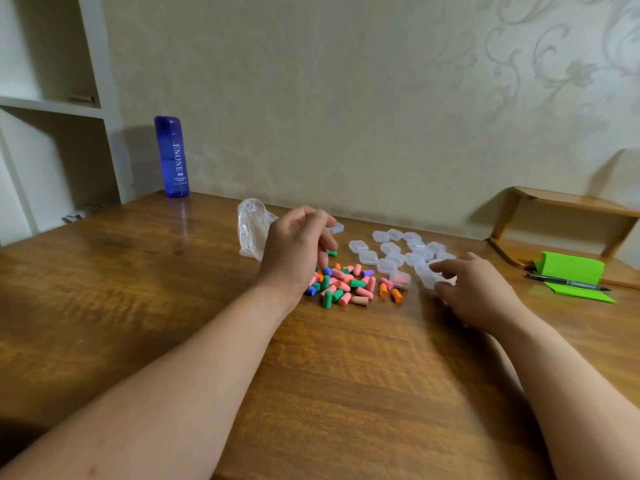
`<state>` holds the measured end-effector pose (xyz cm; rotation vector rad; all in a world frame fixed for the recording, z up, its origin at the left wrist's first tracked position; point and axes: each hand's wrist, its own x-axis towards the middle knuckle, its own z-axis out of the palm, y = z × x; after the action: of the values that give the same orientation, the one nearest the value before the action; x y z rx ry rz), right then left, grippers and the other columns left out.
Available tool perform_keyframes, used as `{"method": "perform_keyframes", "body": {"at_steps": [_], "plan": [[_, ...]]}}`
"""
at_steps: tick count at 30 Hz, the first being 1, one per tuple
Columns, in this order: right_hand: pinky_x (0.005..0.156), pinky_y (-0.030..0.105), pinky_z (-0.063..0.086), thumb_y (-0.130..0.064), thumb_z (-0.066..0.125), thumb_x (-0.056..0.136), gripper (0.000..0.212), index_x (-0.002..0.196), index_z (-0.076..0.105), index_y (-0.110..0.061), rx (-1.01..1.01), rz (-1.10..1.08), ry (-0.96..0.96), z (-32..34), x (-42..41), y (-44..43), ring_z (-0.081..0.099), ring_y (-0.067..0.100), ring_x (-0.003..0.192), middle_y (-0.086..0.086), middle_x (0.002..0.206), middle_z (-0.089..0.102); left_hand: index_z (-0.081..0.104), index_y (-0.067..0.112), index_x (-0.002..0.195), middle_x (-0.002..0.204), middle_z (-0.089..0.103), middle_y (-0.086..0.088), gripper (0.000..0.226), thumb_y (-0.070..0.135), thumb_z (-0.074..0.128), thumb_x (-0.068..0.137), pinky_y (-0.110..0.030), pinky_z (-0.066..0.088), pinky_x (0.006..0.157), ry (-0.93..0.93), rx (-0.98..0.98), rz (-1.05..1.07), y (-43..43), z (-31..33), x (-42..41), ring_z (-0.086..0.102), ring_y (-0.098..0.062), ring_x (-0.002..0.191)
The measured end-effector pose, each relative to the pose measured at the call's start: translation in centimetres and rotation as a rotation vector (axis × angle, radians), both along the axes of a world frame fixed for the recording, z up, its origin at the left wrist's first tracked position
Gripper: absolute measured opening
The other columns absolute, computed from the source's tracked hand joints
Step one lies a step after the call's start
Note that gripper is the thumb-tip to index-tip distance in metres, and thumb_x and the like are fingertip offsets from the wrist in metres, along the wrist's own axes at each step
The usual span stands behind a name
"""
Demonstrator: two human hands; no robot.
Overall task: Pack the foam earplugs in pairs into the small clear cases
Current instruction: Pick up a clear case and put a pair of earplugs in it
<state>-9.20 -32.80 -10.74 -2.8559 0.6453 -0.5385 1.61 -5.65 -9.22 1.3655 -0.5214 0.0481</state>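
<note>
left forearm [194,348] and right forearm [571,375], both bare, stretched forward and converging slightly. left hand [298,251]: back facing up, wrist bent, fingers loosely curled downward, nothing seen in its grasp. right hand [474,289]: lower, palm down, index finger and thumb extended leftward and apart; blurred, so any grip cannot be told.

Soft, dimmish warm light came from above and the right: the blue bottle [172,157] cast a blurry shadow leftward on the wall [346,98], and the right forearm [571,393] darkened the table [138,271] to its left. The varnish gleamed far left. The right hand [478,292] was motion-smeared; the left shelves [52,105] bowed with wide-angle distortion.
</note>
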Motion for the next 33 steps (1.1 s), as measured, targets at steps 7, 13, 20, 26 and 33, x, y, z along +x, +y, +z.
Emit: {"method": "perform_keyframes", "body": {"at_steps": [7, 13, 20, 26, 33], "plan": [[0.104, 0.042, 0.049, -0.044, 0.071, 0.098, 0.035, 0.132, 0.069, -0.033, -0.098, 0.002, 0.053, 0.9, -0.2, 1.9, 0.052, 0.023, 0.127, -0.001, 0.137, 0.062, 0.073, 0.011, 0.094, 0.076, 0.069, -0.012, 0.025, 0.021, 0.053, 0.107, -0.029, 0.049, 0.056, -0.022, 0.021, -0.005, -0.1, -0.1, -0.3, 0.058, -0.018, 0.059], [0.104, 0.043, 0.052, -0.047, 0.066, 0.101, 0.044, 0.142, 0.062, -0.033, -0.089, 0.044, 0.119, 1.4, -0.5, 2.8, 0.059, 0.02, 0.121, -0.006, 0.134, 0.067, 0.073, 0.01, 0.096, 0.077, 0.069, -0.013, 0.025, 0.021, 0.054, 0.107, -0.03, 0.049, 0.056, -0.023, 0.036, -0.027, -0.2, -0.2, -0.3, 0.058, -0.02, 0.059], [0.101, 0.034, 0.053, -0.038, 0.069, 0.101, 0.043, 0.141, 0.061, -0.025, 0.048, 0.055, 0.083, 1.2, -0.4, 2.9, 0.059, 0.019, 0.121, 0.0, 0.138, 0.063, 0.073, 0.01, 0.099, 0.083, 0.07, -0.02, 0.022, 0.021, 0.056, 0.106, -0.029, 0.051, 0.057, -0.049, 0.06, -0.039, -0.3, -0.5, -0.1, 0.06, -0.021, 0.062], [0.079, 0.019, 0.046, -0.03, 0.065, 0.104, 0.04, 0.143, 0.06, -0.029, 0.293, 0.226, -0.384, 2.2, 0.7, 5.9, 0.061, 0.0, 0.097, -0.007, 0.128, 0.062, 0.067, 0.02, 0.116, 0.102, 0.075, -0.007, 0.015, 0.012, 0.06, 0.106, -0.029, 0.059, 0.071, -0.099, 0.181, -0.074, -1.2, -1.1, 0.0, 0.074, -0.016, 0.085], [0.089, 0.026, 0.055, -0.034, 0.075, 0.097, 0.036, 0.131, 0.067, -0.027, 0.389, 0.573, -0.29, 5.8, 2.9, 11.3, 0.065, 0.005, 0.105, -0.016, 0.118, 0.07, 0.066, 0.011, 0.118, 0.104, 0.08, -0.009, 0.029, 0.037, 0.064, 0.106, -0.042, 0.062, 0.086, 0.244, -0.076, -0.317, -0.9, -0.2, -0.4, 0.077, -0.028, 0.101]]}}
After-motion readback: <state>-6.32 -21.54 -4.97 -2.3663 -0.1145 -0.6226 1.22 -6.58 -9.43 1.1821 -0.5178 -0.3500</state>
